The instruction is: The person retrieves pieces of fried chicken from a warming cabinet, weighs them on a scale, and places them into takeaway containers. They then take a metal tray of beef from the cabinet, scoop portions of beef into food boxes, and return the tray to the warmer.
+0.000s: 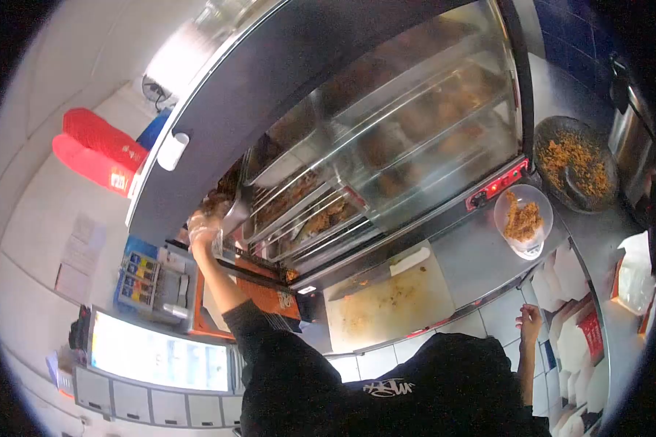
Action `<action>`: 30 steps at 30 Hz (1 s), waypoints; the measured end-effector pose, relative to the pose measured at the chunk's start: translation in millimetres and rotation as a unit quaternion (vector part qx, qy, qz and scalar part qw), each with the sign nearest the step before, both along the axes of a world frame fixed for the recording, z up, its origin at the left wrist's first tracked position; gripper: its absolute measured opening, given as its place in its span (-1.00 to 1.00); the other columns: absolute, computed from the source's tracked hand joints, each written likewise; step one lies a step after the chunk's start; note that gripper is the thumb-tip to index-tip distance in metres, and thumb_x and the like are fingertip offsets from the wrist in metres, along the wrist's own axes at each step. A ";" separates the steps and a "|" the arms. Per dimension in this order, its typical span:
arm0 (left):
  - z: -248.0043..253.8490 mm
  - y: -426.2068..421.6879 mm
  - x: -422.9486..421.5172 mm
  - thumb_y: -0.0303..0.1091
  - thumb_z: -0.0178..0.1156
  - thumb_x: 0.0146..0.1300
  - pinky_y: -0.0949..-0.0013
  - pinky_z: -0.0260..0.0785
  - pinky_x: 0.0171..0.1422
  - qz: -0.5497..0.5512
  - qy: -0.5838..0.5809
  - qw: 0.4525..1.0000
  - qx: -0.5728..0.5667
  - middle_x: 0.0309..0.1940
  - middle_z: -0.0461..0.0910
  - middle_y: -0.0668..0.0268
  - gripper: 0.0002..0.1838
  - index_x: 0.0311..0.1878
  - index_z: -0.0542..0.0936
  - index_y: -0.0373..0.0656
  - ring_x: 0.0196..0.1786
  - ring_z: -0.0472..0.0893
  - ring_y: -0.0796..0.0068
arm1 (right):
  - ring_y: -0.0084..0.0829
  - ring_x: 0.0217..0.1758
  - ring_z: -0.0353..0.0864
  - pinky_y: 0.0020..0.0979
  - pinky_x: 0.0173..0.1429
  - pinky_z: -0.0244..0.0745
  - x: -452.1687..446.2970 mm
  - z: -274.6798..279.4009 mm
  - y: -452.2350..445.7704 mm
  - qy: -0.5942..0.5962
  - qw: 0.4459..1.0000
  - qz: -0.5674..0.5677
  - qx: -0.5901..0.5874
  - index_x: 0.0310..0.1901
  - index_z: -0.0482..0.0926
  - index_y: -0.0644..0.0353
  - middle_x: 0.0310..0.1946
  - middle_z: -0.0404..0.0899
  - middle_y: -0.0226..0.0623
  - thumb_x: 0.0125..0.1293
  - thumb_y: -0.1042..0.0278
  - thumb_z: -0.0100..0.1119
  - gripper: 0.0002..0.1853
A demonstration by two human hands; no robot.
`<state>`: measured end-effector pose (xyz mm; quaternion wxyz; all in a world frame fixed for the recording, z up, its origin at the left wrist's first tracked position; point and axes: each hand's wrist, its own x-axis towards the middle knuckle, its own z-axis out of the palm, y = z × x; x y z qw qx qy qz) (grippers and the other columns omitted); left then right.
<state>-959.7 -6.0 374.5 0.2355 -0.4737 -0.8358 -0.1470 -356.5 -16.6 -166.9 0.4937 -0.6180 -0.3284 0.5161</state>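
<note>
My left hand, apparently in a clear plastic glove, reaches into the open side of a heated glass display case. Its fingers are curled around something brownish that is too blurred to name. Close by, metal trays of browned food sit on the case's wire rack. My right hand hangs low at my side, fingers loosely apart and nothing in them. Above it on the counter, a clear bowl holds orange-brown crumbly food and rests on a small white scale.
A cutting board with crumbs and a white-handled knife lies before the case. At the right stands a dark stone-like bowl of crumbly food. Stacked boxes fill a lower shelf. A red oven mitt hangs at left.
</note>
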 end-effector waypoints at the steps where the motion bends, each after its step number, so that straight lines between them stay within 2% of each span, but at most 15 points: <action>1: 3.9 2.1 12.3 0.11 0.22 0.11 0.12 0.38 0.03 -0.023 -0.032 0.999 -0.003 -0.19 0.64 0.09 -0.48 -0.10 0.61 -0.18 -0.06 0.60 0.11 | -0.60 -0.53 0.52 -0.62 -0.57 0.37 2.0 -1.5 0.8 0.003 1.000 -0.006 0.000 -0.15 0.52 0.12 -0.33 0.54 -0.39 0.30 0.36 0.06 -0.86; 2: -20.4 9.2 -62.8 0.06 0.29 0.07 0.17 0.37 -0.03 -0.059 -0.025 0.996 0.060 -0.24 0.63 0.10 -0.49 -0.11 0.60 -0.21 -0.12 0.59 0.13 | -0.61 -0.53 0.52 -0.63 -0.58 0.36 2.0 5.2 -1.2 -0.003 1.000 -0.003 0.006 -0.14 0.51 0.13 -0.33 0.53 -0.40 0.31 0.36 0.05 -0.86; 3: -20.9 6.6 -39.0 0.06 0.29 0.07 0.17 0.37 -0.03 -0.057 -0.027 0.996 0.063 -0.24 0.63 0.10 -0.49 -0.11 0.60 -0.21 -0.12 0.59 0.13 | -0.61 -0.53 0.52 -0.63 -0.58 0.36 0.2 10.3 -0.5 -0.005 1.000 0.000 0.009 -0.14 0.51 0.13 -0.33 0.53 -0.40 0.31 0.36 0.05 -0.86; 5: -29.8 0.5 8.0 0.01 0.32 0.08 0.21 0.36 -0.06 0.002 0.005 0.978 0.208 -0.28 0.60 0.10 -0.49 -0.11 0.58 -0.26 -0.18 0.56 0.13 | -0.58 -0.50 0.53 -0.58 -0.55 0.39 -0.3 15.3 -0.1 0.011 1.000 -0.012 -0.022 -0.16 0.49 0.15 -0.33 0.52 -0.38 0.31 0.39 0.03 -0.88; 6: -40.2 1.3 -6.9 -0.02 0.34 0.07 0.24 0.37 -0.10 -0.093 0.062 0.958 0.266 -0.30 0.56 0.10 -0.49 -0.12 0.56 -0.29 -0.22 0.54 0.13 | -0.59 -0.50 0.54 -0.58 -0.55 0.38 0.2 14.2 0.2 0.001 1.000 -0.004 -0.008 -0.16 0.49 0.14 -0.33 0.52 -0.38 0.31 0.37 0.04 -0.88; 10: -61.7 9.2 -48.8 -0.18 0.40 0.02 0.29 0.38 -0.12 -0.182 0.111 0.916 0.340 -0.26 0.58 0.12 -0.56 -0.14 0.57 -0.31 -0.22 0.56 0.24 | -0.60 -0.49 0.52 -0.61 -0.54 0.34 -0.8 20.8 1.3 0.010 1.000 -0.004 -0.007 -0.15 0.51 0.11 -0.31 0.52 -0.40 0.30 0.38 0.04 -0.88; 15: -46.9 -6.7 -2.5 -0.37 0.36 0.08 0.30 0.43 -0.02 -0.222 0.177 0.908 0.307 -0.18 0.60 0.09 -0.66 -0.09 0.56 -0.32 -0.11 0.59 0.24 | -0.58 -0.48 0.53 -0.61 -0.52 0.34 1.5 25.1 1.6 -0.011 1.000 -0.012 0.007 -0.15 0.49 0.12 -0.31 0.53 -0.37 0.31 0.38 0.03 -0.88; 17: -51.6 -12.9 7.2 -0.47 0.35 0.08 0.26 0.44 0.05 -0.355 0.261 0.819 0.368 -0.18 0.61 0.11 -0.65 -0.06 0.54 -0.33 -0.10 0.60 0.22 | -0.58 -0.48 0.53 -0.61 -0.52 0.35 5.4 18.5 -2.7 -0.010 1.000 -0.016 0.007 -0.15 0.49 0.12 -0.30 0.54 -0.36 0.31 0.38 0.03 -0.88; 18: -55.3 -14.2 13.3 -0.53 0.33 0.08 0.22 0.45 0.07 -0.269 0.313 0.823 0.390 -0.16 0.60 0.12 -0.68 -0.08 0.53 -0.35 -0.11 0.60 0.22 | -0.58 -0.48 0.53 -0.61 -0.53 0.35 6.7 14.5 -5.0 -0.008 1.000 -0.021 0.009 -0.15 0.49 0.13 -0.30 0.54 -0.35 0.31 0.37 0.02 -0.87; 19: -58.8 -12.0 20.7 -0.56 0.20 0.16 0.26 0.46 0.03 -0.298 0.302 0.799 0.427 -0.08 0.53 0.06 -0.69 -0.01 0.46 -0.34 -0.06 0.56 0.19 | -0.58 -0.48 0.53 -0.61 -0.53 0.35 8.1 10.6 -7.3 -0.009 1.000 -0.021 0.008 -0.15 0.49 0.13 -0.30 0.54 -0.35 0.31 0.37 0.02 -0.87; 21: -69.2 -2.5 32.1 -0.49 0.26 0.15 0.27 0.43 0.08 -0.302 0.153 0.755 0.562 -0.10 0.51 0.12 -0.62 0.02 0.40 -0.32 -0.07 0.56 0.23 | -0.58 -0.51 0.53 -0.63 -0.56 0.35 10.5 5.0 -10.2 -0.007 0.999 -0.035 0.010 -0.13 0.49 0.13 -0.32 0.55 -0.35 0.31 0.36 0.04 -0.85; 22: -72.5 4.6 42.9 -0.40 0.29 0.15 0.27 0.42 0.12 -0.222 0.139 0.723 0.639 -0.08 0.48 0.15 -0.55 0.04 0.35 -0.31 -0.04 0.53 0.26 | -0.58 -0.51 0.53 -0.63 -0.56 0.35 11.9 3.2 -10.2 -0.010 0.999 -0.034 0.008 -0.13 0.49 0.13 -0.32 0.55 -0.35 0.31 0.36 0.04 -0.85; 25: -79.4 26.0 104.2 -0.35 0.29 0.17 0.28 0.44 0.13 -0.231 0.108 0.692 0.675 -0.10 0.47 0.16 -0.57 0.02 0.36 -0.30 0.01 0.51 0.28 | -0.59 -0.53 0.53 -0.64 -0.59 0.35 13.5 -3.3 -11.3 -0.016 0.999 -0.038 0.022 -0.13 0.51 0.15 -0.33 0.55 -0.36 0.30 0.37 0.08 -0.85; 28: -125.3 69.8 210.6 -0.44 0.26 0.17 0.28 0.43 0.10 -0.341 -0.121 0.677 0.641 -0.11 0.48 0.17 -0.64 -0.01 0.38 -0.24 -0.07 0.51 0.33 | -0.56 -0.48 0.57 -0.64 -0.56 0.36 13.7 5.9 -17.4 -0.035 0.995 -0.055 0.073 -0.16 0.50 0.18 -0.30 0.56 -0.35 0.32 0.35 0.09 -0.87; 30: -177.8 89.2 289.0 -0.50 0.29 0.11 0.29 0.40 0.07 -0.388 -0.318 0.710 0.494 -0.12 0.50 0.17 -0.63 -0.02 0.42 -0.24 -0.07 0.51 0.34 | -0.53 -0.45 0.57 -0.59 -0.51 0.39 15.8 16.4 -22.7 -0.001 0.998 -0.061 0.017 -0.15 0.50 0.18 -0.29 0.57 -0.32 0.32 0.39 0.05 -0.87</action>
